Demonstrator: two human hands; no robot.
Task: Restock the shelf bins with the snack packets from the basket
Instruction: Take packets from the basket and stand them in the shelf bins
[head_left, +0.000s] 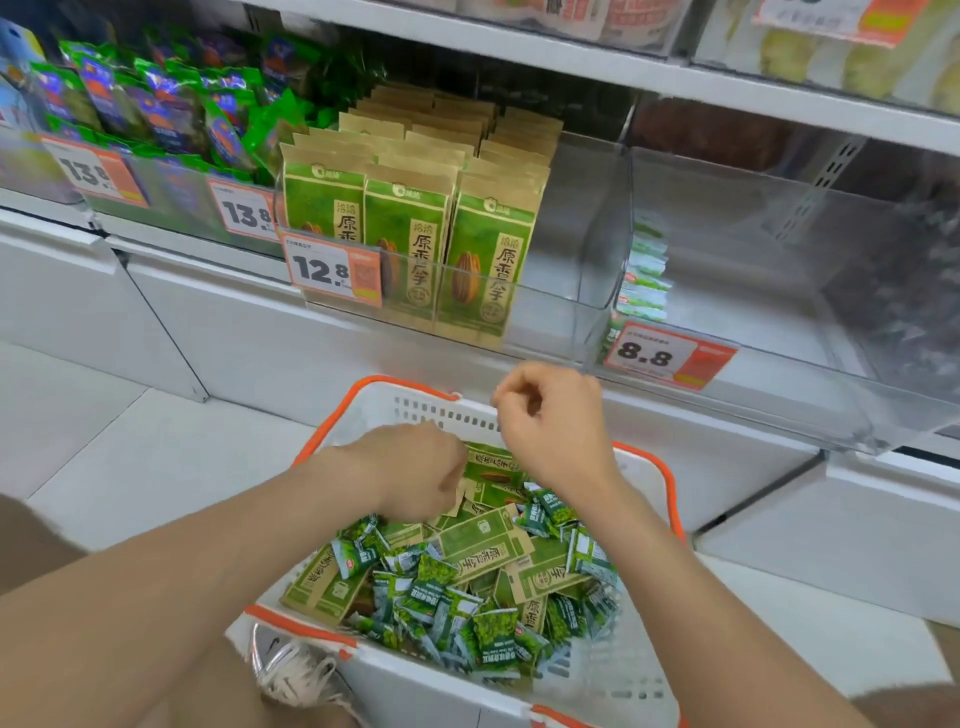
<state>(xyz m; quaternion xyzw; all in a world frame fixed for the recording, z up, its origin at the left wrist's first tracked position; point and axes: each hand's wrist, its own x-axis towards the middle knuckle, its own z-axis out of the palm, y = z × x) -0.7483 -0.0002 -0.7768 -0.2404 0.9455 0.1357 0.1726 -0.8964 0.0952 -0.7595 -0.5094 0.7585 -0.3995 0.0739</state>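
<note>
I am in a shop. Noted: clear shelf bins (571, 291) of snack packets (408, 239), printed price tags (332, 273), shopping basket (670, 488).

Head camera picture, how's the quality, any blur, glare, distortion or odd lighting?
Head view: even, soft lighting with faint shadows; head view: wide-angle bend tilts the shelf edge; head view: top-shelf goods are blurred, the 12.8 price tag reads sharp; head view: mild sheen on the clear bin, no harsh glare.
</note>
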